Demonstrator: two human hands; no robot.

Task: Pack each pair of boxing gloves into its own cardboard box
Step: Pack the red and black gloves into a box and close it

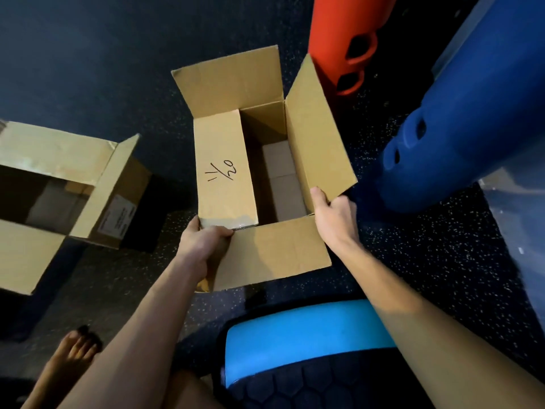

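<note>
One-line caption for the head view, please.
Left hand and right hand grip the near end of an open cardboard box on the floor; a second open box stands to its left.

A cardboard box (274,252) stands open, one marked flap folded inward, a second open box (115,184) apart at left

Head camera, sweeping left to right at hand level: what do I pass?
In order: open box on the left → left hand → middle box, gripped by both hands → right hand → blue bag. The red bag is left out: it overlaps the middle box's right flap.
</note>
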